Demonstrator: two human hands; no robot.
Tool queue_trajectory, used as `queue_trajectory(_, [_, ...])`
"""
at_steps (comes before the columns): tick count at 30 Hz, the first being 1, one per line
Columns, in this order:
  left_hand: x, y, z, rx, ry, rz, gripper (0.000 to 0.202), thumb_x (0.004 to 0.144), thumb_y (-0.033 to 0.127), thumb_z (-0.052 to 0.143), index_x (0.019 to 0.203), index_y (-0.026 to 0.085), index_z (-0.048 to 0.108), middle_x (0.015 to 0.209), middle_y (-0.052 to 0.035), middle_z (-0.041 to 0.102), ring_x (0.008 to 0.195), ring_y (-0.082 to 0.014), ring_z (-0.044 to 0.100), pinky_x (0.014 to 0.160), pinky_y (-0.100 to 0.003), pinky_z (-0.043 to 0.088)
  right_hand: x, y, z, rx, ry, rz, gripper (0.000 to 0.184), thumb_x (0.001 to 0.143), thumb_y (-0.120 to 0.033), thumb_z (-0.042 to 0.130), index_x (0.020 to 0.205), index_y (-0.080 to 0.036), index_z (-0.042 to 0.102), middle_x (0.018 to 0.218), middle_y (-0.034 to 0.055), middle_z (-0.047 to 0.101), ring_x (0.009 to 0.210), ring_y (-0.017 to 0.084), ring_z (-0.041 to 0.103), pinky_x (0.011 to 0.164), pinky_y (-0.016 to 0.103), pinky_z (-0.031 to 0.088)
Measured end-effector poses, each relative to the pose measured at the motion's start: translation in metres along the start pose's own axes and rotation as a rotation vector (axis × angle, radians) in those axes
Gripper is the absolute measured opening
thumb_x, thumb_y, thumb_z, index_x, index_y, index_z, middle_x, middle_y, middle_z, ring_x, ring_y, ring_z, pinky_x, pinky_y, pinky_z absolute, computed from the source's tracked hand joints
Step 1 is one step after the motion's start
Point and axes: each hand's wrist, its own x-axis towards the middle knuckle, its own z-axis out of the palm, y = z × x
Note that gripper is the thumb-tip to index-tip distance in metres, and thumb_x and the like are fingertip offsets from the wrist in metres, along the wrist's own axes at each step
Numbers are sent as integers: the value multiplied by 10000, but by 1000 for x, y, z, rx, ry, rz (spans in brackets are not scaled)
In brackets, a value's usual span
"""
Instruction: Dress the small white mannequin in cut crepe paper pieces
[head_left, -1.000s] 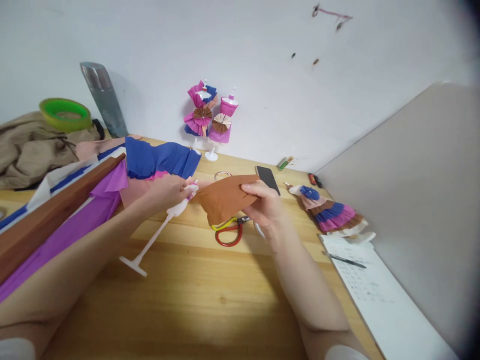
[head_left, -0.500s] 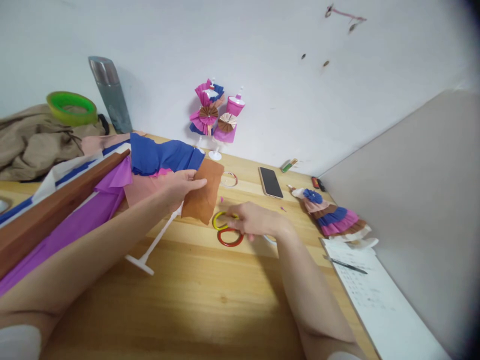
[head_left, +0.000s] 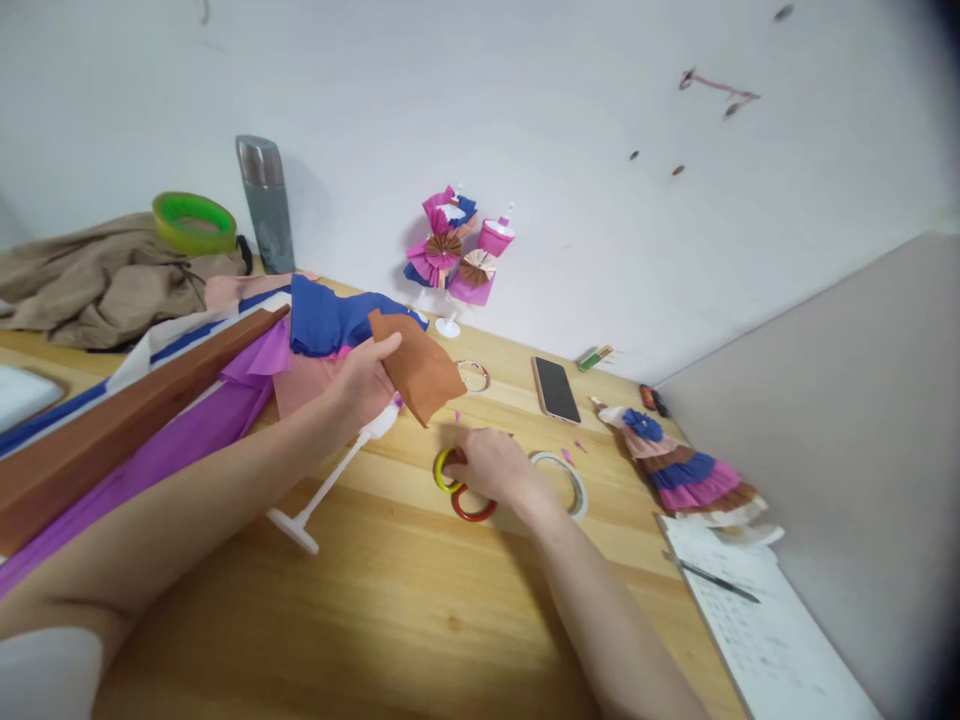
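Note:
Between the thumb and fingers of my left hand [head_left: 367, 372] is a piece of brown crepe paper [head_left: 420, 368], held up off the table. My right hand [head_left: 491, 462] is closed at the scissors, fingers on the yellow loop; the red handle loop [head_left: 474, 503] shows below, and the blades are hidden. Under my left hand a small white mannequin stand [head_left: 330, 485] lies on its side. Blue crepe paper [head_left: 337, 318] and pink crepe paper [head_left: 300, 385] lie behind and beside that hand. A roll of white tape [head_left: 577, 490] is right of my right hand.
Long crepe strips [head_left: 127, 425] lie at left, near a green tape roll [head_left: 193, 240] and a flask [head_left: 268, 215]. Dressed mini mannequins [head_left: 444, 245] stand by the wall. A phone [head_left: 556, 390], a layered paper dress [head_left: 690, 470] and a sheet with a pen [head_left: 720, 580] are at right.
My left hand has lifted and turned the brown paper, uncovering the top of the white stand. My right hand stays at the scissors, whose loops have turned slightly. The camera view has shifted left.

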Motion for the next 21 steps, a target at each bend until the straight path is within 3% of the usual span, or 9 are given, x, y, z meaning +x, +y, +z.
queue_trajectory(4, [-1,-3,2,42,5,-40,144,768,60,640,895,94,699,826,-98,747,761,-212,695,821,-364,543,-2,-5,1,-28,-10,-35,229,833,-86,526,932,-111,731,979,190,724,850,264,696,699,307,440])
queue_trajectory(9, [3,-5,-4,10,31,-8,143,769,87,668,910,108,674,852,-101,740,786,-215,699,838,-375,544,2,3,8,65,90,-68,327,873,-145,536,1196,-123,582,1137,179,630,857,220,665,730,289,427])
queue_trajectory(15, [7,-6,-9,6,-70,1,200,777,135,672,977,127,664,907,-97,738,853,-229,700,900,-428,532,19,18,21,158,155,-78,215,824,-189,543,1037,-160,535,889,105,653,728,206,601,626,284,352])
queue_trajectory(18, [9,-5,-10,25,-121,-12,249,779,118,648,1027,122,670,951,-110,743,901,-244,700,919,-443,523,27,25,23,391,224,-94,166,804,-251,569,945,-196,499,762,29,612,634,155,517,586,265,335])
queue_trajectory(21, [12,-2,-13,32,-150,-14,236,823,139,613,1049,115,676,1003,-124,745,939,-255,697,952,-459,504,33,38,19,794,381,-98,249,762,-326,621,932,-218,476,697,-30,561,588,122,471,551,243,337])
